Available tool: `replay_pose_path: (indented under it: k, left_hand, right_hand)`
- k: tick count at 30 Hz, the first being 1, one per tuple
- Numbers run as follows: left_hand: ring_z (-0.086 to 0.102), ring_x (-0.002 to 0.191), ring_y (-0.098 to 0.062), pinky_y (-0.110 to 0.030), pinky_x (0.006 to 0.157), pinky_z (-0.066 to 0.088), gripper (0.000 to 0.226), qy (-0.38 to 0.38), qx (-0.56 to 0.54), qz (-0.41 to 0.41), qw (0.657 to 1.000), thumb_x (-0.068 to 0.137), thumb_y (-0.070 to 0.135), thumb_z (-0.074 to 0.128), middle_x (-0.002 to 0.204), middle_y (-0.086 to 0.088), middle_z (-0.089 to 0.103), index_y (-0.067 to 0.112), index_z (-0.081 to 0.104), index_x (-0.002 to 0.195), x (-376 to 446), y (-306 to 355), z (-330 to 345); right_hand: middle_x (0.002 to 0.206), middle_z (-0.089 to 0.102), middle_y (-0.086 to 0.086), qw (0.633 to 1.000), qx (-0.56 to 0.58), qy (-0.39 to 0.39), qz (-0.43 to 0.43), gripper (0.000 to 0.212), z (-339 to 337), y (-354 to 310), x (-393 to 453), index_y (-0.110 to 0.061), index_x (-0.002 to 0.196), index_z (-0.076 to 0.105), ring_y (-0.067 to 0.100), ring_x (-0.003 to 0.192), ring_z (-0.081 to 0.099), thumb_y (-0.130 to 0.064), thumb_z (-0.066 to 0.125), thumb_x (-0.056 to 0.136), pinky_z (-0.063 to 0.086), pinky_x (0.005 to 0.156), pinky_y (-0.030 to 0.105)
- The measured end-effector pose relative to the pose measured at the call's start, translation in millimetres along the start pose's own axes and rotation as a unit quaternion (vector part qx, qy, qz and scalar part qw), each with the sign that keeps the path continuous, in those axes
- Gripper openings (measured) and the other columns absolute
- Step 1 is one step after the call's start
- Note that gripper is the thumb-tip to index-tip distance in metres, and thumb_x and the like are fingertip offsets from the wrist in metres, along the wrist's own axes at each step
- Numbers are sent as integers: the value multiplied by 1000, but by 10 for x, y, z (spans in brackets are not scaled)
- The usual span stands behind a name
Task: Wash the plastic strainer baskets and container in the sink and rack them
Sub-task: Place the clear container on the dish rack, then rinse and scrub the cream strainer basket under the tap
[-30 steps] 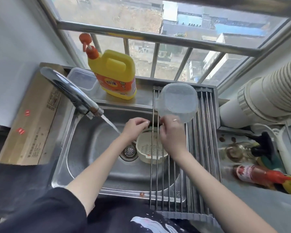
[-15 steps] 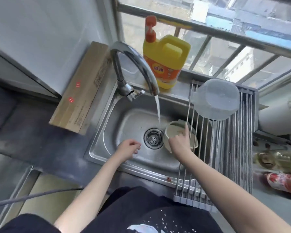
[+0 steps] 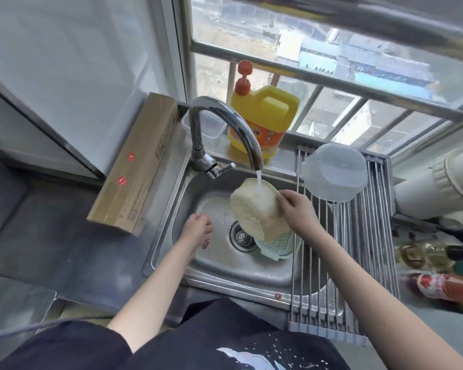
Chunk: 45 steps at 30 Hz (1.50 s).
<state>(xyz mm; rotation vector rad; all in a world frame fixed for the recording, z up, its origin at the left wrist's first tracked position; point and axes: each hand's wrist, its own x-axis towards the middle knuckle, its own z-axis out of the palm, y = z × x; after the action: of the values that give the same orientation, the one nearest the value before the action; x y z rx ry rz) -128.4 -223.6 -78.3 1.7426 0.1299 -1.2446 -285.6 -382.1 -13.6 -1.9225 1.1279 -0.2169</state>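
Now the cream basket (image 3: 254, 209) is up in the air over the sink (image 3: 217, 268), tipped on its side, and water from the tap (image 3: 225, 124) is pouring right onto it. The right hand (image 3: 296, 212) grips its rim with curled fingers. The left hand (image 3: 197, 231) hangs low over the sink floor with loose fingers and holds nothing. A pale green basket (image 3: 277, 245) sits at the bottom of the sink, just beside the drain (image 3: 242, 237) and partly under the cream one; it looks like it has not been washed yet. The clear container (image 3: 334, 172) lies upside down on the metal rack (image 3: 358, 236) over the right side of the sink, so that one seems done. A yellow soap bottle (image 3: 263, 118) stands behind the tap. I think the wet basket could slip, since only one hand has it and plastic gets slippery. Water could also bounce off the curved side and splash out onto the counter or the dark shirt (image 3: 225, 343).
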Motion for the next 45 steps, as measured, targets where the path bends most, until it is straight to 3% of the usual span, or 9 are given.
replay_pose_path:
  k: [4, 12, 20, 23, 27, 34, 38, 42, 45]
  left_hand:
    - [50, 115, -23, -39, 99, 38, 42, -34, -12, -19, 999, 100, 38, 35, 117, -6, 53, 9, 50, 126, 77, 156, -77]
    - [60, 68, -15, -24, 61, 48, 58, -108, 19, -101, 989, 80, 67, 53, 81, -5, 63, 11, 62, 95, 227, 183, -357]
    - [63, 101, -25, -37, 85, 52, 37, -120, -151, -91, 977, 99, 34, 42, 109, -14, 68, 8, 61, 118, 304, 174, -478]
    - [63, 103, -33, -43, 87, 51, 40, -37, -76, -40, 996, 100, 35, 38, 112, -21, 66, 9, 58, 123, 358, 205, -479]
    - [62, 88, -24, -38, 81, 49, 33, 27, 2, 28, 999, 101, 32, 38, 95, -12, 66, 9, 60, 111, 351, 245, -490]
    - [60, 75, -13, -23, 64, 44, 6, -43, 228, 147, 961, 96, 21, 51, 84, 2, 63, 18, 55, 100, 188, 319, -324]
    - [62, 88, -25, -31, 74, 47, 17, -103, 440, 229, 862, 91, 27, 51, 95, -1, 67, 24, 60, 105, 15, 244, -181]
    - [65, 73, -24, -28, 67, 45, 17, -130, 671, 433, 589, 77, 16, 64, 77, -1, 69, 22, 62, 93, -87, 82, 3]
    - [60, 56, -17, -32, 81, 54, 36, -135, 682, 538, 477, 45, 4, 75, 54, 6, 59, 21, 59, 71, -41, -51, 61]
  right_hand:
    - [72, 59, -3, 987, 112, -55, 104, 28, 100, 4, 113, -13, 87, 69, 12, 67, 49, -24, 46, 99, 37, 59, 24]
    - [91, 65, 14, 910, 261, -138, 289, 27, 557, 199, 281, 0, 103, 64, 22, 75, 59, -23, 50, 98, 48, 68, 35]
    - [105, 65, 26, 839, 317, -189, 400, 22, 1184, 591, 481, -5, 102, 61, 26, 88, 58, -23, 52, 94, 44, 76, 33]
    - [76, 54, 8, 824, 318, -133, 449, 16, 1274, 650, 548, -10, 89, 52, 15, 67, 49, -5, 38, 96, 44, 69, 28]
    - [126, 54, 16, 825, 306, -83, 468, 29, 1330, 874, 635, -5, 125, 45, 26, 109, 53, -4, 40, 96, 46, 90, 33]
    - [136, 46, 9, 819, 253, -50, 513, 59, 1273, 1370, 484, -9, 144, 29, 26, 121, 46, -18, 53, 91, 39, 98, 38]
    - [113, 54, 16, 883, 167, 10, 439, 45, 1039, 905, 308, -12, 140, 34, 26, 91, 53, -18, 41, 97, 48, 80, 40]
    - [87, 59, -2, 938, 159, 7, 310, 56, 739, 456, 370, -13, 112, 60, 18, 74, 56, -55, 26, 97, 44, 66, 31]
    - [97, 63, 0, 976, 1, -55, 209, 53, 542, 279, 384, -19, 105, 62, 23, 92, 60, -60, 31, 91, 47, 77, 35]
